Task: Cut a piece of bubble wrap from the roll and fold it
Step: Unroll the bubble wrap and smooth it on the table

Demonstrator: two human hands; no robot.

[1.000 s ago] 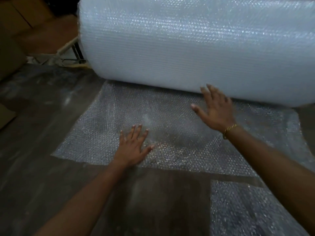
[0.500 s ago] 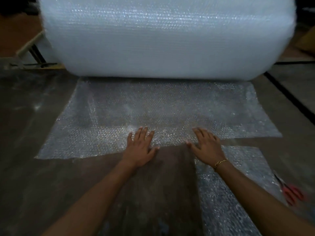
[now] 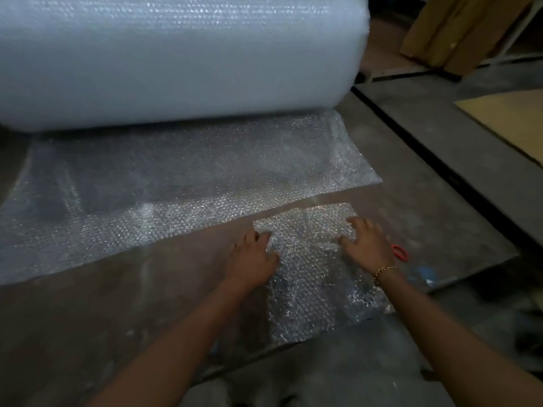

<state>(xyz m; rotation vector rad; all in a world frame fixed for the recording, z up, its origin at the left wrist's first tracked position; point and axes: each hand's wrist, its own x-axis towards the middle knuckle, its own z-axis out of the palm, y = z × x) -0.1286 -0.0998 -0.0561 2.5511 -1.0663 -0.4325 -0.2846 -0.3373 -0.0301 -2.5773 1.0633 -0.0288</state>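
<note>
Across the left and top of the view lies the big bubble wrap roll (image 3: 176, 63) on its side, blurred in the frame. From under it an unrolled sheet (image 3: 176, 177) spreads flat toward the person over the dark floor (image 3: 88, 318), its near edge running on a slant from lower left to upper right.

Just past that edge, the left hand (image 3: 252, 259) reaches forward with its fingers laid out fairly straight, palm down, their tips resting on the left border of a smaller cut piece of bubble wrap (image 3: 311, 277). This piece lies flat on the floor, apart from the unrolled sheet by a narrow strip of bare floor, between the two forearms.

On its right part the right hand (image 3: 367, 245) rests palm down with spread, slightly bent fingers; it grips nothing. A gold bracelet (image 3: 385, 270) circles that wrist.

Just beside the right hand, a red scissors handle (image 3: 400, 252) shows on the floor; the blades are hidden behind the wrist.

Farther right, well apart, a flat cardboard sheet (image 3: 508, 118) lies on the floor, with brown cardboard boxes (image 3: 458, 30) at the top corner.
</note>
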